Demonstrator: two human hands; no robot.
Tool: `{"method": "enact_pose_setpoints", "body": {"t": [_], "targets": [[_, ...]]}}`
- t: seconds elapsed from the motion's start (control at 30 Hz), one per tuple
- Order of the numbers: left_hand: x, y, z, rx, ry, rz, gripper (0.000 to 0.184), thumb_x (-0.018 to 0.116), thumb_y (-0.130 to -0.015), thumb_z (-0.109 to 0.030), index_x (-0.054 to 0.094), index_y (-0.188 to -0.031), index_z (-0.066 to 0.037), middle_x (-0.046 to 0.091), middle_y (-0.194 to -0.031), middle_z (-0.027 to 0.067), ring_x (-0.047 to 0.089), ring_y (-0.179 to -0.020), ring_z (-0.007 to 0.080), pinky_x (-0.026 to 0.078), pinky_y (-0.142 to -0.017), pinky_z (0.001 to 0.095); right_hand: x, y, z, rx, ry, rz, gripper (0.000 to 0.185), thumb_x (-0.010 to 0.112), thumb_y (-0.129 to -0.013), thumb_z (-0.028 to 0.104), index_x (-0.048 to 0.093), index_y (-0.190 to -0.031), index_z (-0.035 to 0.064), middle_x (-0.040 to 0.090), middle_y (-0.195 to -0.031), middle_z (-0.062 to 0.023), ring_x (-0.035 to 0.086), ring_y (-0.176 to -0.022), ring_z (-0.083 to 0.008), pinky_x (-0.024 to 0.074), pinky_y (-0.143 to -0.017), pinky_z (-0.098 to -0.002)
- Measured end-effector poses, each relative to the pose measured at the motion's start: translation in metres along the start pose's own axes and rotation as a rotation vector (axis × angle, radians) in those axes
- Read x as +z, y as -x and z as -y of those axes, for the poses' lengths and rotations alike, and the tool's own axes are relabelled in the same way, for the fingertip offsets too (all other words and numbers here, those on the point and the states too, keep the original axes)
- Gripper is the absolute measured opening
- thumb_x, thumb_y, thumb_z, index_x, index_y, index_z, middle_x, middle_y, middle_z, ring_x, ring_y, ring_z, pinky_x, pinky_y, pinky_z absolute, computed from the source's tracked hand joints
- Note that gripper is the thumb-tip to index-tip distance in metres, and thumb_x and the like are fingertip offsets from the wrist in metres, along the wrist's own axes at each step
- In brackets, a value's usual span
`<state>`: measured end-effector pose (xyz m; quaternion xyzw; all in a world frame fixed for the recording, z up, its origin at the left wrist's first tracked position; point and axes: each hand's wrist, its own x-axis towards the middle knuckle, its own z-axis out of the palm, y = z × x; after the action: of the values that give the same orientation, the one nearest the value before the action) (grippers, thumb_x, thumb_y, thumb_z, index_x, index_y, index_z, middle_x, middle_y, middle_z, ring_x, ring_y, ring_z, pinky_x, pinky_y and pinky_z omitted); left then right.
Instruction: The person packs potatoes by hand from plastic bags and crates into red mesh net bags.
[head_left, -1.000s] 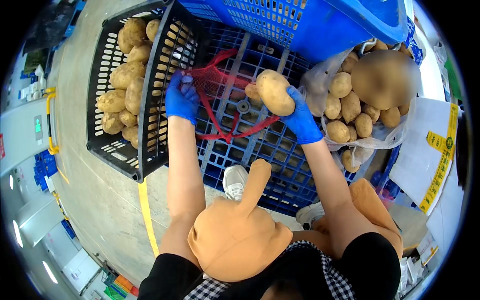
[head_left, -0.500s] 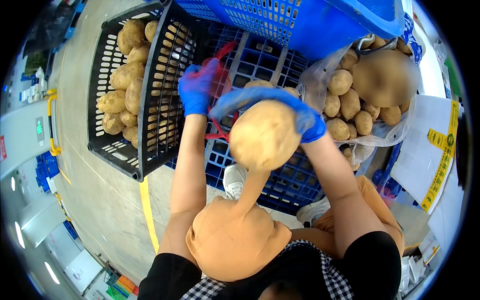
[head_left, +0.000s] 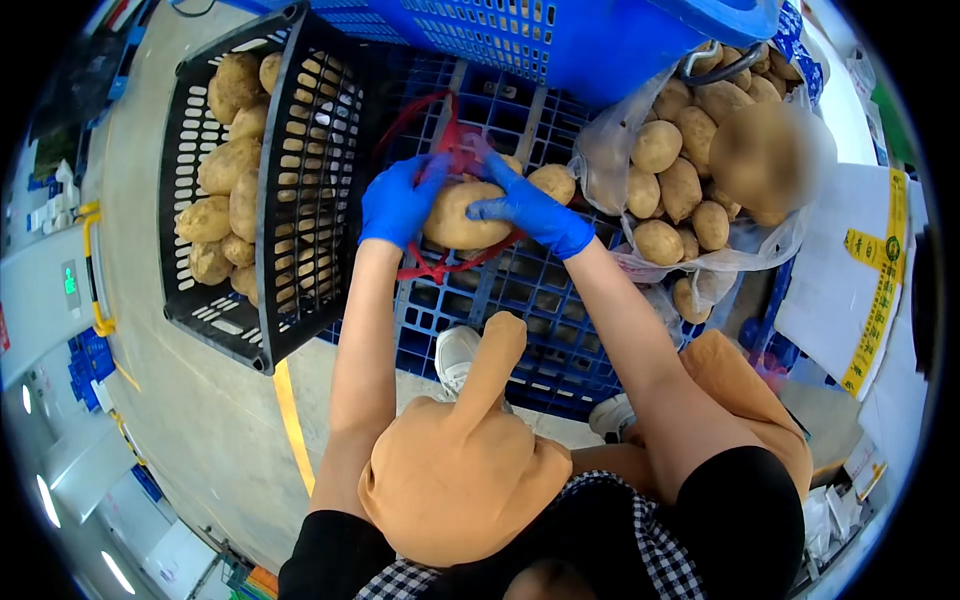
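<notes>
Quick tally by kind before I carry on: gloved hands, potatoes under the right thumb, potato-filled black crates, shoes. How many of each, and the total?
Gloved hands: 2
Potato under the right thumb: 1
Black crate: 1
Shoes: 2
Total: 6

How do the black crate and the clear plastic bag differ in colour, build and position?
The black crate is opaque with slots; the plastic bag is see-through. The crate's walls look stiff, the bag's limp. The crate is at the view's left, the bag at its right. Both hold potatoes.
</notes>
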<state>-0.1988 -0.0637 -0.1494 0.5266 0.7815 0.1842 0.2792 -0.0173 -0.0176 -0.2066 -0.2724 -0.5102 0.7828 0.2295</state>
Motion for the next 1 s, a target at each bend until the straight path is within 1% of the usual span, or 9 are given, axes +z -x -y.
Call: {"method": "enact_pose_setpoints", "body": {"t": [0.2, 0.33, 0.43, 0.53, 0.6, 0.77, 0.87, 0.9, 1.0], "targets": [[0.014, 0.037, -0.009, 0.094, -0.226, 0.001, 0.048, 0.043, -0.091, -0.042, 0.041, -0.133, -0.019, 0.063, -0.086, 0.0206, 0.060, -0.075, 0.0420, 0.049, -0.066, 0.0474, 0.008, -0.002, -0.009, 0.030, -0.794, -0.322, 0.093, 0.069, -0.077, 0.022, 0.006, -0.144, 0.0055, 0.036, -0.135, -0.0190, 0.043, -0.121, -0.0268, 0.0374, -0.099, -0.0352], [0.016, 0.045, -0.029, 0.063, -0.139, -0.028, 0.047, 0.039, -0.095, -0.033, 0.030, -0.140, -0.023, 0.062, -0.084, 0.0264, 0.061, -0.074, 0.0426, 0.048, -0.059, 0.0457, 0.048, -0.003, -0.002, -0.096, -0.589, -0.560, 0.056, 0.066, -0.081, 0.026, 0.040, -0.126, 0.0054, 0.052, -0.114, -0.0109, 0.052, -0.104, -0.0182, 0.0453, -0.086, -0.0300], [0.035, 0.061, -0.038, 0.268, -0.037, 0.144, 0.052, 0.036, -0.096, -0.032, 0.022, -0.143, -0.014, 0.065, -0.083, 0.0218, 0.062, -0.061, 0.0267, 0.049, -0.055, 0.0354, 0.049, -0.017, -0.018, -0.062, -0.771, -0.800, 0.036, 0.062, -0.084, 0.026, 0.049, -0.112, 0.0060, 0.056, -0.103, -0.0088, 0.056, -0.093, -0.0158, 0.0482, -0.078, -0.0284], [0.043, 0.083, -0.032, 0.044, 0.808, 0.275, 0.060, 0.037, -0.094, -0.037, 0.021, -0.142, -0.004, 0.067, -0.089, 0.0117, 0.056, -0.054, 0.0141, 0.046, -0.051, 0.0264, 0.050, -0.013, 0.009, -0.104, -0.940, -0.816, 0.043, 0.057, -0.088, 0.024, 0.042, -0.124, 0.0056, 0.054, -0.110, -0.0101, 0.054, -0.099, -0.0170, 0.0471, -0.081, -0.0276], [0.021, 0.092, -0.046, -0.014, 0.844, 0.207, 0.066, 0.040, -0.092, -0.043, 0.023, -0.142, -0.002, 0.064, -0.096, 0.0099, 0.049, -0.050, 0.0095, 0.042, -0.048, 0.0237, 0.050, -0.016, -0.001, -0.173, -0.393, -0.906, 0.070, 0.064, -0.081, 0.031, 0.030, -0.133, -0.0022, 0.051, -0.119, -0.0190, 0.052, -0.107, -0.0259, 0.0433, -0.090, -0.0367], [-0.064, 0.070, -0.085, 0.016, 1.038, -0.070, 0.057, 0.039, -0.094, -0.034, 0.031, -0.136, 0.003, 0.061, -0.104, 0.0091, 0.042, -0.047, 0.0051, 0.038, -0.045, 0.0206, 0.045, 0.013, 0.025, -0.424, 0.757, -0.600, 0.063, 0.061, -0.081, 0.038, 0.042, -0.125, -0.0023, 0.055, -0.108, -0.0269, 0.057, -0.097, -0.0331, 0.0444, -0.085, -0.0425], [-0.103, 0.064, -0.082, 0.223, 1.163, 0.055, 0.044, 0.035, -0.095, -0.019, 0.036, -0.132, 0.005, 0.056, -0.115, 0.0115, 0.043, -0.062, 0.0054, 0.039, -0.055, 0.0197, 0.002, 0.034, 0.115, 0.160, 1.258, 0.291, 0.058, 0.053, -0.082, 0.049, 0.058, -0.107, -0.0037, 0.061, -0.093, -0.0271, 0.060, -0.088, -0.0375, 0.0457, -0.077, -0.0439], [-0.111, 0.067, -0.077, 0.296, 1.180, 0.151, 0.040, 0.033, -0.095, -0.014, 0.038, -0.130, 0.006, 0.054, -0.119, 0.0123, 0.043, -0.067, 0.0055, 0.040, -0.059, 0.0194, -0.015, 0.036, 0.102, 0.058, 1.151, 0.363, 0.064, 0.044, -0.083, 0.056, 0.064, -0.090, -0.0039, 0.063, -0.080, -0.0220, 0.061, -0.081, -0.0351, 0.0457, -0.072, -0.0441], [-0.125, 0.090, -0.088, 0.273, 1.126, 0.106, 0.045, 0.030, -0.097, -0.021, 0.034, -0.133, 0.006, 0.058, -0.109, 0.0129, 0.042, -0.050, 0.0066, 0.040, -0.046, 0.0202, -0.026, 0.068, 0.100, 0.096, 0.975, 0.528, 0.067, 0.050, -0.085, 0.054, 0.049, -0.119, -0.0031, 0.061, -0.098, -0.0236, 0.060, -0.090, -0.0356, 0.0464, -0.079, -0.0423]]}}
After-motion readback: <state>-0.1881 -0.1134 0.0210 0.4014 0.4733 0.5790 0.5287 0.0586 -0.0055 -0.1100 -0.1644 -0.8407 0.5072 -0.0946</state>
